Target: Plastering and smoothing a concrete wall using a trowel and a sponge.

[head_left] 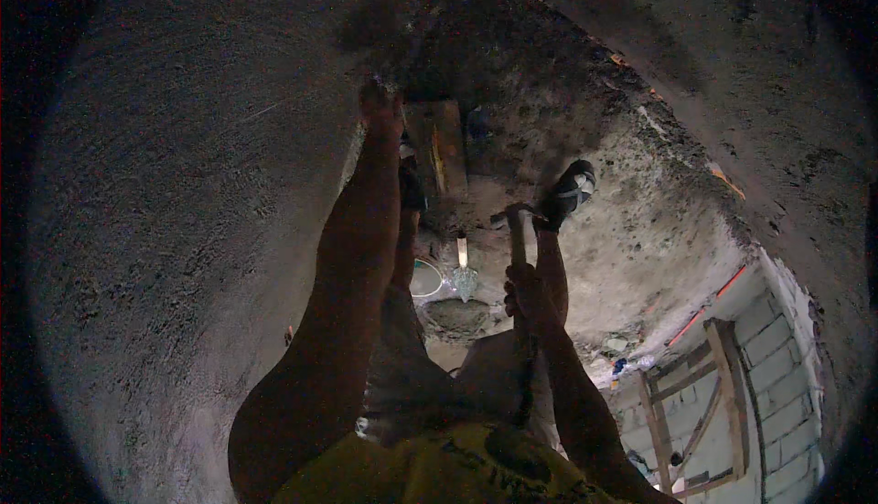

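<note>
My right hand (pixel 529 294) is wrapped round the handle of a hammer (pixel 519 241). The hammer points away from me, its dark head at the far end, beside my right shoe. Stretched far forward, my left hand (pixel 380 109) is up against the rough grey plastered wall (pixel 210 193) on the left. A small bright spot shows at its fingertips. That spot lies in deep shadow, so its fingers and anything in them cannot be made out.
A wooden board (pixel 437 147) lies ahead by my left foot. Between my legs are a trowel (pixel 464 280), a round-rimmed container (pixel 426 278) and a dark heap (pixel 455 317). Rubble covers the floor (pixel 631 220). A wooden frame (pixel 729 385) leans near a block wall (pixel 777 376) at right.
</note>
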`<action>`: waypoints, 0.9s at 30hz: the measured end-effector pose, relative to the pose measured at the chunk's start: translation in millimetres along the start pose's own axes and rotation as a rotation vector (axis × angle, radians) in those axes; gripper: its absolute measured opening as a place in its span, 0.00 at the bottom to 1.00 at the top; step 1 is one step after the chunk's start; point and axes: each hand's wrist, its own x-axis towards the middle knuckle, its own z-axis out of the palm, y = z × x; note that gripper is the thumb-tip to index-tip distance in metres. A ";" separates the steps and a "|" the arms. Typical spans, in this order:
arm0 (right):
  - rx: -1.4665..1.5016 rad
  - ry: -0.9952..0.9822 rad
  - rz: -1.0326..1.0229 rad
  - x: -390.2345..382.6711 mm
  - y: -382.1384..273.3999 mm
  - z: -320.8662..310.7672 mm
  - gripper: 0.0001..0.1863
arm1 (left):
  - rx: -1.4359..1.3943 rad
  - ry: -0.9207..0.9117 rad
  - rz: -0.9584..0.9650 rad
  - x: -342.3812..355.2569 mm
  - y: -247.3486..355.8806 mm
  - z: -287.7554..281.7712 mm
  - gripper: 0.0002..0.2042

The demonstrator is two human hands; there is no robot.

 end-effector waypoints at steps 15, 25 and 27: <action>-0.122 0.048 -0.152 43.8 -7.0 52.0 0.09 | 0.436 -0.470 0.194 79.2 45.3 43.5 0.30; -0.121 0.062 -0.241 64.3 -33.1 50.0 0.08 | 0.594 -0.277 0.042 37.7 41.8 128.6 0.10; -0.137 0.087 -0.178 64.3 -38.8 55.7 0.08 | 0.613 -0.437 0.024 32.8 46.3 125.1 0.11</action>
